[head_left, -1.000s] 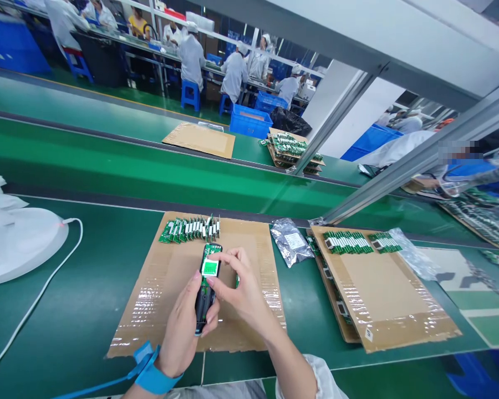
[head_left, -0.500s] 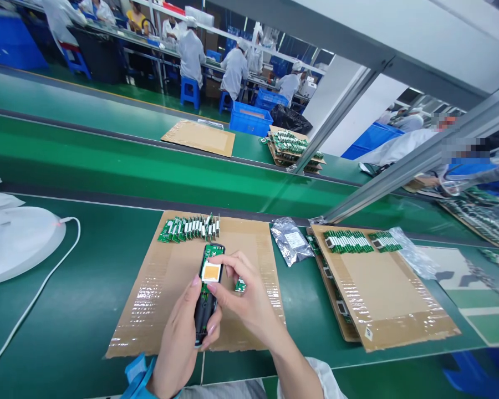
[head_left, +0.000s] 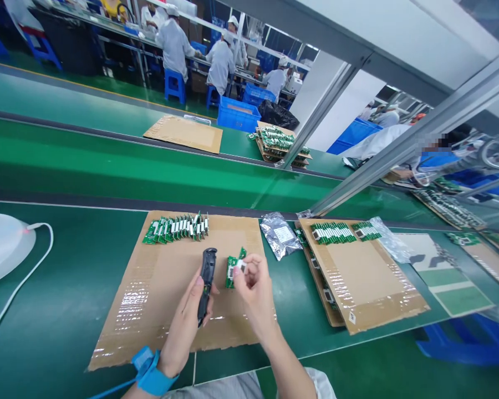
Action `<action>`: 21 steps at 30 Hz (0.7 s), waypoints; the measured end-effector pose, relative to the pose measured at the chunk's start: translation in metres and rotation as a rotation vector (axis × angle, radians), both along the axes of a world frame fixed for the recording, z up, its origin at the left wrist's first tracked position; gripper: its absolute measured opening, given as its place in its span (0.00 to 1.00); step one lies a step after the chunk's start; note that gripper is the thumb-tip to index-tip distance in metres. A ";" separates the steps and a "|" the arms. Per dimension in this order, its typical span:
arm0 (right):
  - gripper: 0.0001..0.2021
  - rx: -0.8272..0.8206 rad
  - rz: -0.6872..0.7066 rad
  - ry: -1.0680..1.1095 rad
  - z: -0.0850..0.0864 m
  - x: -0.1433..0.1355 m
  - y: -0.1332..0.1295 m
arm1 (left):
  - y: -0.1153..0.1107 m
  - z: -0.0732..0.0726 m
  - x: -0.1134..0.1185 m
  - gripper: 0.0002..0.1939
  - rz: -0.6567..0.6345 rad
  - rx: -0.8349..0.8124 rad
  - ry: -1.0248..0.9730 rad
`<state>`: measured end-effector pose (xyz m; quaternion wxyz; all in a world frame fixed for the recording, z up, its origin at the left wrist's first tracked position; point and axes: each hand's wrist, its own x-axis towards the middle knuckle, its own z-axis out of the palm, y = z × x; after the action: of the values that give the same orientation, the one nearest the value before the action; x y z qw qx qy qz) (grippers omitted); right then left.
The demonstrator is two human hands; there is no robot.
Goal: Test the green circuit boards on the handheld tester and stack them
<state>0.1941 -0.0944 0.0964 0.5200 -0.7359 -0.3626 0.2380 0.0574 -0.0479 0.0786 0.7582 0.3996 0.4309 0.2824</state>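
My left hand [head_left: 186, 324] grips a black handheld housing [head_left: 207, 282], tilted on its edge over a taped cardboard sheet [head_left: 149, 299]. A blue strap [head_left: 152, 372] circles that wrist. My right hand [head_left: 253, 291] pinches a small green circuit board with a white display [head_left: 232, 270], just right of the housing and apart from it. A row of similar green boards [head_left: 175, 227] stands along the far edge of the cardboard.
A silver bag [head_left: 279, 235] lies right of the cardboard, then stacked cardboard sheets [head_left: 370, 282] carrying board rows [head_left: 332, 233]. A white round base [head_left: 2, 246] with cable sits left. A green belt [head_left: 108, 166] runs behind; metal frame bars [head_left: 399, 147] cross right. Workers [head_left: 174, 44] sit far back.
My right hand has lifted the green board out of the black housing and moved it right. My left hand turned the housing onto its edge. The view shifted rightward.
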 end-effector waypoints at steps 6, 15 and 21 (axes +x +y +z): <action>0.09 -0.416 0.069 -0.479 -0.012 0.022 0.000 | 0.019 -0.015 -0.002 0.25 -0.008 0.010 0.038; 0.18 -0.321 0.251 -0.373 0.010 0.048 0.042 | 0.020 -0.022 -0.006 0.25 -0.012 0.024 -0.012; 0.19 -0.169 0.422 -0.097 -0.007 0.063 0.137 | 0.025 -0.027 -0.010 0.27 0.002 0.004 -0.022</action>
<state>0.2576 0.0429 0.0891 0.3773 -0.6953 -0.5116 0.3353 0.0472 -0.0233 0.0515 0.7619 0.3973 0.4223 0.2886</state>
